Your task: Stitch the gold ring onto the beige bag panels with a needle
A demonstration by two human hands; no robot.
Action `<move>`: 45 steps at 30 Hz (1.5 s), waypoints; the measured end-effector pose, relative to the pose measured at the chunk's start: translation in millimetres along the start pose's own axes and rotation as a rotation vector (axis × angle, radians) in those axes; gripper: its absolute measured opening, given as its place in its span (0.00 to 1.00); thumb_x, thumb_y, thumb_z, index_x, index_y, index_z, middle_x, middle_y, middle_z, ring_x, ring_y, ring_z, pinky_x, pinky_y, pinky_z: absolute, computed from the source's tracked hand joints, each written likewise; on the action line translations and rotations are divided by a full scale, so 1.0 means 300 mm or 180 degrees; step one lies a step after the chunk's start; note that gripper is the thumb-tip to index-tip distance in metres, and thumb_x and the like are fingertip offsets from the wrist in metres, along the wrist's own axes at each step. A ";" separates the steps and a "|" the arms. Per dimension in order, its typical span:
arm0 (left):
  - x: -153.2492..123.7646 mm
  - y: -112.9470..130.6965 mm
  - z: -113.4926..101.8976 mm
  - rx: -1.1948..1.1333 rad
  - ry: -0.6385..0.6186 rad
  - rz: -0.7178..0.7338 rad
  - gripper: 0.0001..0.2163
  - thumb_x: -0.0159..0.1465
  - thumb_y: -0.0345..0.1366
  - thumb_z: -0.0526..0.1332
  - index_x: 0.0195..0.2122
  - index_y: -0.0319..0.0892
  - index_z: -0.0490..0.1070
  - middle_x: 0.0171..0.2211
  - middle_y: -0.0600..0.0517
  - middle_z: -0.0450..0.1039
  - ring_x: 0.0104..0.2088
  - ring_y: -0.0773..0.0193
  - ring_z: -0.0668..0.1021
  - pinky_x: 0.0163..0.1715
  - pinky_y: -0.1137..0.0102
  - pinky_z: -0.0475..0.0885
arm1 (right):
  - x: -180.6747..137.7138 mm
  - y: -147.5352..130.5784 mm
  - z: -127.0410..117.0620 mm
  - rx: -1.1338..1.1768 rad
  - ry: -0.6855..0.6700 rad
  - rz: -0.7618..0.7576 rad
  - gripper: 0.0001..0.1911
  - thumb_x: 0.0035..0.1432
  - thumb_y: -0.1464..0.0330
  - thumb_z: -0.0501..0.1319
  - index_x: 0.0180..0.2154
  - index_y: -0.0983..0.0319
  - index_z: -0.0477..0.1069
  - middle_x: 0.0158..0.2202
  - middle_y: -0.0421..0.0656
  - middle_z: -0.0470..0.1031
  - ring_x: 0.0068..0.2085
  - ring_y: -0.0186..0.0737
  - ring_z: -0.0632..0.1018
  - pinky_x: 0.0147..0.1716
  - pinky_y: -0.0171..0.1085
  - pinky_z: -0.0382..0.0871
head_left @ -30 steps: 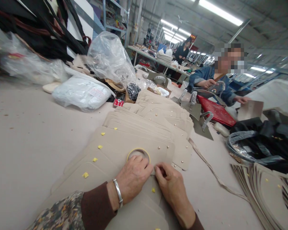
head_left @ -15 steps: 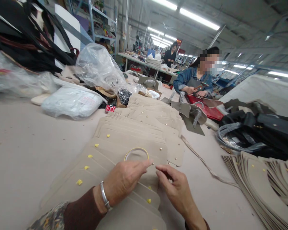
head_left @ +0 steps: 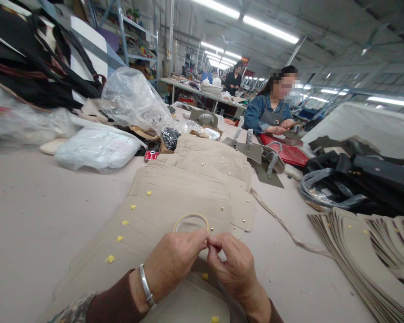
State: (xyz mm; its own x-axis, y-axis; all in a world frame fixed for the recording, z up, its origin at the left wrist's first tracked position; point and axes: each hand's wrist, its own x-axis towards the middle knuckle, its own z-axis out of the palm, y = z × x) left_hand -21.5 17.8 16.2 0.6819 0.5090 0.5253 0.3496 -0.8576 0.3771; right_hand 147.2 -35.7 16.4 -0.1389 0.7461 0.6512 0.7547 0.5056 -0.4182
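Observation:
My left hand (head_left: pixel 173 262) and my right hand (head_left: pixel 230 264) meet fingertip to fingertip over a fanned row of beige leather pieces (head_left: pixel 185 197). Both hands are pinched together on something too small to make out. Just beyond the fingertips lies a yellow-edged ring of tape (head_left: pixel 191 222) on the top piece. Small yellow tabs (head_left: pixel 110 259) dot the left edges of the pieces, and small metal studs (head_left: pixel 222 208) sit along their right sides. A silver bangle (head_left: pixel 146 285) is on my left wrist.
A second stack of beige pieces (head_left: pixel 363 260) lies at the right. Black bags (head_left: pixel 363 179), a red board (head_left: pixel 284 152) and a seated person (head_left: pixel 272 110) are across the table. Plastic bags (head_left: pixel 97 148), a red phone (head_left: pixel 151 153) and a thin strap (head_left: pixel 283 226) lie nearby.
My hands, apart half a second ago, have closed together into a shared pinch and lifted slightly off the leather piece. The view has shifted a little to the right.

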 end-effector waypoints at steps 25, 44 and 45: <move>0.001 -0.005 0.085 0.0823 -0.1065 -0.0410 0.04 0.64 0.27 0.57 0.34 0.42 0.65 0.33 0.49 0.67 0.34 0.56 0.69 0.29 0.65 0.68 | -0.002 0.111 0.024 0.0191 -0.0761 0.2095 0.13 0.58 0.62 0.59 0.27 0.62 0.75 0.19 0.40 0.73 0.21 0.36 0.73 0.23 0.32 0.66; -0.012 0.004 0.063 0.0851 -0.1232 -0.0681 0.05 0.64 0.26 0.55 0.36 0.43 0.64 0.33 0.50 0.67 0.33 0.55 0.69 0.33 0.60 0.68 | -0.043 0.115 0.023 -0.0025 -0.0693 0.1782 0.11 0.61 0.64 0.57 0.32 0.61 0.75 0.27 0.43 0.78 0.27 0.38 0.78 0.28 0.34 0.71; -0.011 0.004 0.062 0.0858 -0.1237 -0.0682 0.05 0.64 0.25 0.54 0.36 0.43 0.64 0.33 0.50 0.67 0.33 0.56 0.69 0.33 0.61 0.68 | -0.040 0.114 0.030 -0.0207 -0.0670 0.1615 0.11 0.61 0.66 0.57 0.31 0.61 0.75 0.28 0.43 0.78 0.28 0.39 0.78 0.30 0.34 0.71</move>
State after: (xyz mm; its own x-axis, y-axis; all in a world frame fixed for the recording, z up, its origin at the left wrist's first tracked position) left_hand -11.4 13.5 0.7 0.7472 0.6544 0.1165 0.6258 -0.7516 0.2083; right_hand 169.0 -23.6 -11.4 0.1323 0.9630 0.2346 0.7975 0.0372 -0.6021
